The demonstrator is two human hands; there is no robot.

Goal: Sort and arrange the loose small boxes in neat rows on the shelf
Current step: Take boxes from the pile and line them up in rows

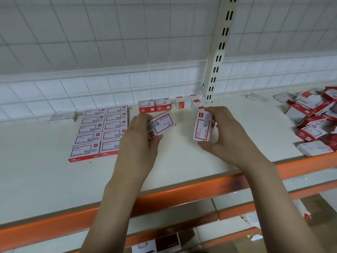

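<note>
Mid-frame, our left hand (pixel 138 132) gripped a tilted box (pixel 161 124); our right hand (pixel 221 132) clutched an upright box (pixel 201 127); neat rows (pixel 101 131) lay left on the shelf (pixel 182 161); loose pile (pixel 315 114) far right.

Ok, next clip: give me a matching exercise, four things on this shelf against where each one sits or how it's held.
Things:
1. box in left hand
2. box in right hand
3. two-column block of boxes
4. loose pile of boxes

Places or states:
A. heaped at the shelf's right end
B. laid flat in neat rows, left of the hands
C. held tilted, long side slanting
D. held upright on end

Pairs: 1-C, 2-D, 3-B, 4-A
</note>
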